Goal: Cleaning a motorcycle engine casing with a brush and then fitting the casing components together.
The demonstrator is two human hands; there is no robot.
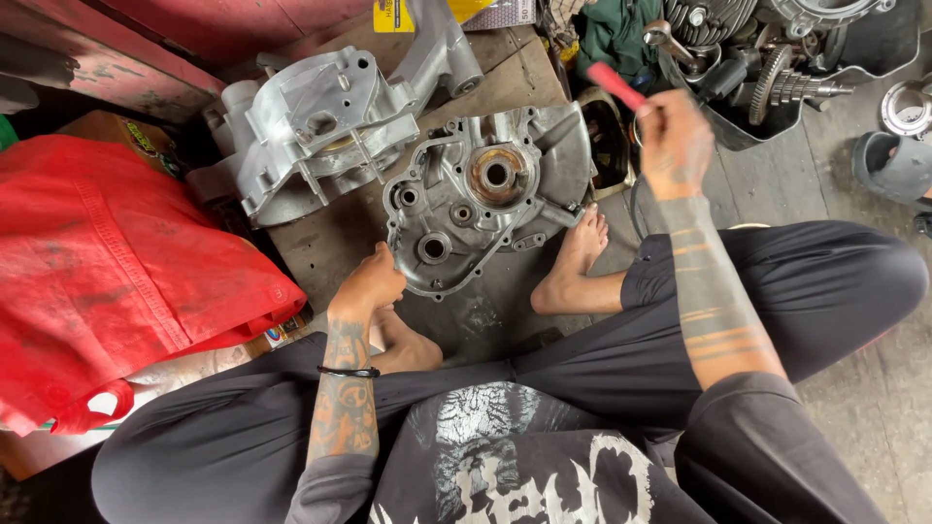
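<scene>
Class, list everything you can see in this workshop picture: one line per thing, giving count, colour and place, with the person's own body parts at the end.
Crankcase half: one, grey metal, on the floor in front of the person, left hand on its lower edge.
Second casing: one, silver, on the board behind and to the left.
Red bag: one, red cloth, far left.
Tool: one, red handle, in the right hand.
Tray of gears: one, dark, upper right, holding gears and shafts.
Sandal: one, grey, right edge.
Green cloth: one, top centre.
Feet: two, bare, by the crankcase half.
Left hand: touching the crankcase half.
Right hand: raised, gripping the tool.
</scene>
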